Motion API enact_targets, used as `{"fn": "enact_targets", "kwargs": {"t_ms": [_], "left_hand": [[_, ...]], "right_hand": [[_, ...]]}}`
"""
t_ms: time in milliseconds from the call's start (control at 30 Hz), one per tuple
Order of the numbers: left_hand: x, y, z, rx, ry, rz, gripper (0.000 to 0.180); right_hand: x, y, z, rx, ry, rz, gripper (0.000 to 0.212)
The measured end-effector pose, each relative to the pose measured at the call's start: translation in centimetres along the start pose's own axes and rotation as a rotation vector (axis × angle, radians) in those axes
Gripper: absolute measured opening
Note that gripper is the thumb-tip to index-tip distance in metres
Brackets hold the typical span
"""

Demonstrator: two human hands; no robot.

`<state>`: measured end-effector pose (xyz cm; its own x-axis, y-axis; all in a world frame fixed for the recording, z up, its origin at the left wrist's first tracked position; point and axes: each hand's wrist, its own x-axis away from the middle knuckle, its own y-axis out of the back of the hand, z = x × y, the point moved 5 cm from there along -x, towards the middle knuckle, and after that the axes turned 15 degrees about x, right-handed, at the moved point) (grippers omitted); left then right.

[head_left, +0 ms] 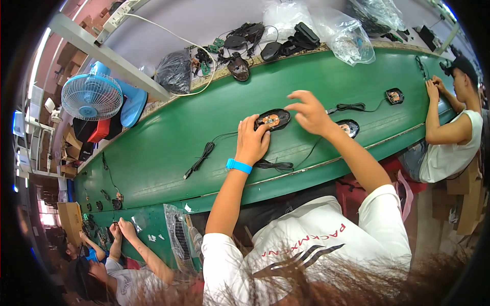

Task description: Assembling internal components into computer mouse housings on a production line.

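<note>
My left hand (252, 141), with a blue band on its wrist, grips the near left side of an opened computer mouse (278, 120). This black mouse shell lies on the green belt, its orange-brown circuit board bare. From it a black cable runs left to a tied bundle (203, 157). My right hand (311, 116) hovers just right of that shell, index finger stretched out and fingers apart, with nothing seen in it. A second opened mouse (349, 128) is partly hidden behind my right forearm; its tied cable (275, 165) lies near my left wrist.
Farther right on the green belt (168, 137) lies another opened mouse (394, 96). Loose mouse parts (238, 66), a black bag (173, 71) and clear plastic bags (349, 41) line the back ledge. A blue fan (93, 97) stands left. Co-workers sit at right (454, 122) and lower left (127, 278).
</note>
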<state>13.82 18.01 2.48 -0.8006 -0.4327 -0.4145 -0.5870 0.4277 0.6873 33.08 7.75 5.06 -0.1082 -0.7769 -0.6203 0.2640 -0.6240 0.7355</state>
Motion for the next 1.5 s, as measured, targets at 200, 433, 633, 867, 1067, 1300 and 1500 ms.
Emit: {"fn": "enact_targets", "kwargs": {"t_ms": [200,433,633,867,1067,1300,1500], "left_hand": [[0.3,2.4,-0.8,0.069,-0.007,-0.084,0.022],[8.9,10.1,-1.3,0.141,0.279,-0.219,0.015],[16.0,8.1,-2.3,-0.192,0.328,-0.385,0.011],[14.0,6.6,-2.3,-0.195,0.341,-0.397,0.009],[14.3,7.5,-3.1,-0.246,0.399,-0.38,0.013],[14.4,7.4,-3.0,-0.265,0.382,-0.407,0.014],[15.0,7.1,-2.8,-0.224,0.344,-0.409,0.014]], "right_hand": [[5.8,3.7,-4.5,0.046,-0.292,-0.037,0.028],[8.9,6.6,-15.7,0.276,-0.495,0.017,0.029],[3.5,5.2,-26.0,0.468,-0.436,-0.205,0.033],[4.2,1.3,-35.0,0.803,-0.467,0.183,0.05],[4.3,-1.3,-37.3,0.814,-0.403,0.179,0.049],[3.8,-0.3,-38.3,0.725,-0.391,0.145,0.046],[3.4,-0.2,-39.1,0.657,-0.364,0.072,0.044]]}}
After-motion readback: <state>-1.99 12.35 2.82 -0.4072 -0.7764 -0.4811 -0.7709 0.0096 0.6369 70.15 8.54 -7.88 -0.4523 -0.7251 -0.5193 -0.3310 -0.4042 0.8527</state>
